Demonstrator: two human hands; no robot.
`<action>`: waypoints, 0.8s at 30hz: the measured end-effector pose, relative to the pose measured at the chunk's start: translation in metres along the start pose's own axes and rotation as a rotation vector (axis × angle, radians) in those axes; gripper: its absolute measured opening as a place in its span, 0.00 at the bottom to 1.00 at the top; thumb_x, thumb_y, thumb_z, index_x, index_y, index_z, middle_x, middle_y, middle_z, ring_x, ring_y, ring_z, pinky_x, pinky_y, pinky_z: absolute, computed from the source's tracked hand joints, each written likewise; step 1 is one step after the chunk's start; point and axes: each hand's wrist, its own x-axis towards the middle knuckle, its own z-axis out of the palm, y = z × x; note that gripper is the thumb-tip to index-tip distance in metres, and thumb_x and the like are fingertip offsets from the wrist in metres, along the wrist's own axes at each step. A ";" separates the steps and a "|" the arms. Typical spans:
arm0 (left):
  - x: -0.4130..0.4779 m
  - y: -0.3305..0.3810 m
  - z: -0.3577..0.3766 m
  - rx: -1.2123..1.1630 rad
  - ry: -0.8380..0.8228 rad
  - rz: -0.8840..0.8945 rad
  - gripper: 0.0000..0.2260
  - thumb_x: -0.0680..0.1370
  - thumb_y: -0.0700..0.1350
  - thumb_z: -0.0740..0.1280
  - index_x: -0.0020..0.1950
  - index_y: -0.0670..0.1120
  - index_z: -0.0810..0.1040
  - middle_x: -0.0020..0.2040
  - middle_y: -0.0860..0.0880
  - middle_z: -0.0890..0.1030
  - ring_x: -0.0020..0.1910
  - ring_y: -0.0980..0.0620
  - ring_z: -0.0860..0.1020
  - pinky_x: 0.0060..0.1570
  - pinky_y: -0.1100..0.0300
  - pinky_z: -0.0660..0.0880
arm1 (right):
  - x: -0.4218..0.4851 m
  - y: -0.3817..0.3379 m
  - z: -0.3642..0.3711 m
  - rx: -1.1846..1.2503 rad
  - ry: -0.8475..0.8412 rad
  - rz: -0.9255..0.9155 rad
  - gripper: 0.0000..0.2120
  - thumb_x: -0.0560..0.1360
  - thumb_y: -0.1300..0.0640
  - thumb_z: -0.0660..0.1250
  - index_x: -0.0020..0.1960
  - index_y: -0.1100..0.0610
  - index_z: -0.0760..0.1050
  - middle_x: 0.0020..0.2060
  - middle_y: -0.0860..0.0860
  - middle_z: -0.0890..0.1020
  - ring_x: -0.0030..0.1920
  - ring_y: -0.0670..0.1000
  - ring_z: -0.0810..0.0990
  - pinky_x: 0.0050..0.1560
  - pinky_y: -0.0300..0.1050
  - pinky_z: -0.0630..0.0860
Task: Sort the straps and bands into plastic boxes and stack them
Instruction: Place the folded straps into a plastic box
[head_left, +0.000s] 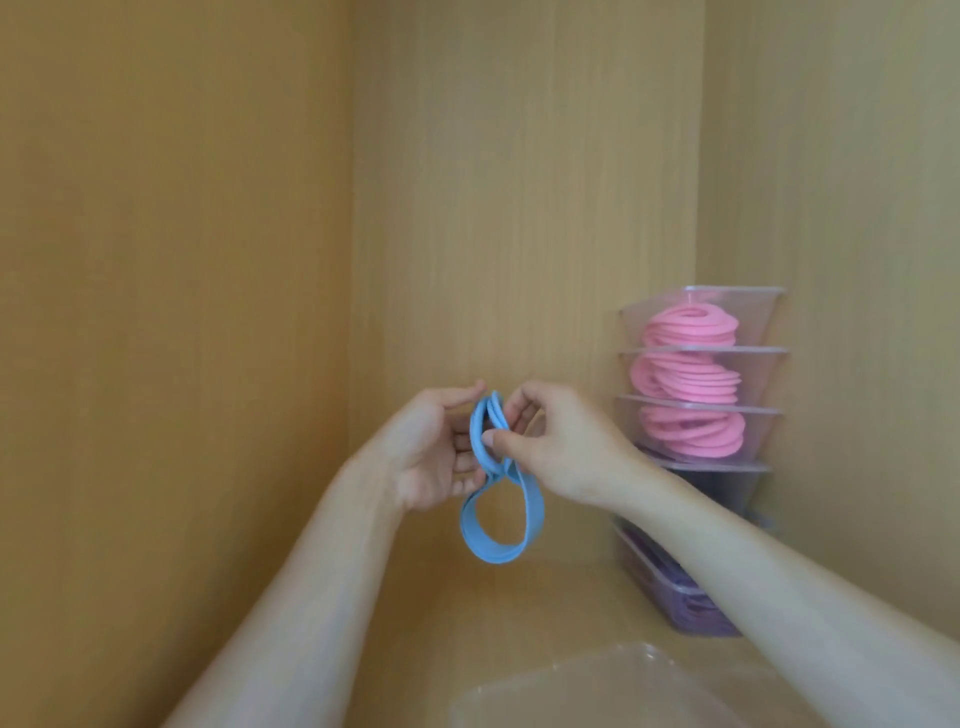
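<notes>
blue band (498, 525): twisted into a figure eight, up in the air well left of the box stack (763, 325), bottom loop just hanging
left hand (431, 452): my fingers (462, 441) curl round the top loop, on the side away from the stack
right hand (561, 447): pinching that same top loop, stack side
box stack: clear boxes, pink bands (685, 384) in the top three, purple bands (691, 603) at the bottom
loose box (597, 675): clear, in front of the stack
</notes>
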 end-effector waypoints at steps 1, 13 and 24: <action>-0.001 0.000 0.001 0.035 -0.012 0.016 0.14 0.79 0.57 0.65 0.48 0.46 0.80 0.40 0.47 0.79 0.37 0.51 0.77 0.43 0.58 0.71 | -0.004 -0.001 0.001 -0.027 0.003 -0.032 0.10 0.73 0.53 0.75 0.40 0.51 0.75 0.31 0.45 0.80 0.29 0.39 0.75 0.30 0.31 0.68; -0.007 -0.003 0.014 0.395 -0.182 0.149 0.13 0.84 0.42 0.57 0.47 0.43 0.79 0.34 0.49 0.73 0.36 0.50 0.76 0.43 0.57 0.72 | -0.004 0.008 -0.049 -0.004 -0.205 0.057 0.13 0.69 0.51 0.79 0.51 0.46 0.80 0.39 0.39 0.82 0.38 0.38 0.78 0.42 0.34 0.74; -0.001 -0.005 0.013 0.384 -0.216 0.253 0.19 0.73 0.51 0.71 0.57 0.39 0.82 0.45 0.43 0.79 0.44 0.48 0.79 0.47 0.57 0.77 | -0.001 0.012 -0.061 0.035 -0.200 0.001 0.06 0.71 0.55 0.78 0.45 0.54 0.83 0.38 0.48 0.85 0.34 0.40 0.78 0.39 0.33 0.75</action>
